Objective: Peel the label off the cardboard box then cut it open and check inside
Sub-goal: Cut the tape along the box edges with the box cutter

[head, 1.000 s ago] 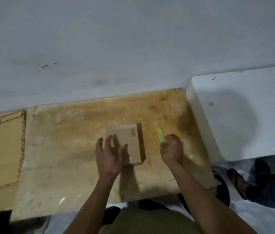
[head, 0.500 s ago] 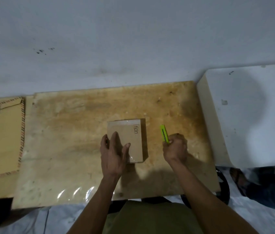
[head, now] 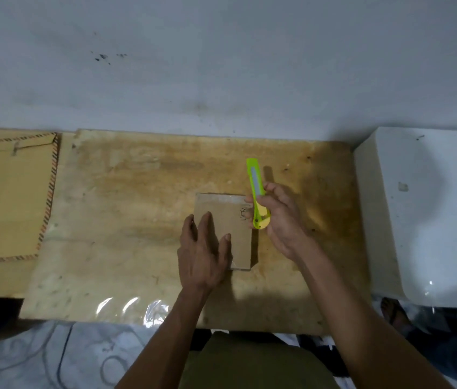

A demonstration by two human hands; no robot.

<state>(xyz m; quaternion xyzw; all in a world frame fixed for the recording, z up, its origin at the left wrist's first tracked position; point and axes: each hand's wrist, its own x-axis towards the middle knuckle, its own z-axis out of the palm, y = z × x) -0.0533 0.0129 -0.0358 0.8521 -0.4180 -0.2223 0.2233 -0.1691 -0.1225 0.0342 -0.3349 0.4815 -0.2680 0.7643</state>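
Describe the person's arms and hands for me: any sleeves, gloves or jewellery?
Both forearms are bare to the frame edge, with no sleeves showing. The left hand and right hand wear no gloves, and no rings, watch or bands are visible.

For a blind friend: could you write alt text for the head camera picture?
A person's left hand rests flat on a small brown cardboard box while the right hand grips a lime-green plastic utility knife beside it, on a stained wooden board.
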